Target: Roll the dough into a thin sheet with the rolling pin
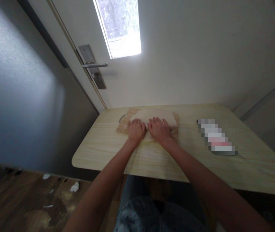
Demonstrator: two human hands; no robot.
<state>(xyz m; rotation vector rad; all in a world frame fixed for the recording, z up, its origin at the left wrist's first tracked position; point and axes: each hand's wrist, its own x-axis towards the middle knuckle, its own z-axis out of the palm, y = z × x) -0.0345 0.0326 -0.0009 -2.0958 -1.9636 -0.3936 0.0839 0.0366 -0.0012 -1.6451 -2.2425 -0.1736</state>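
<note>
A pale, flattened sheet of dough (155, 115) lies on a wooden board (122, 127) at the far side of a light wooden table (152, 158). Both my hands rest side by side on the near edge of the dough. My left hand (136, 129) has its fingers curled down onto the dough. My right hand (160, 129) lies flatter, its fingers spread over the dough. Neither hand holds a tool.
A blurred flat object (216, 137) lies on the table to the right of the board. A white door with a metal handle (94, 65) and a narrow window (120, 27) stands behind the table. Scraps of paper (74, 187) lie on the dark floor at left.
</note>
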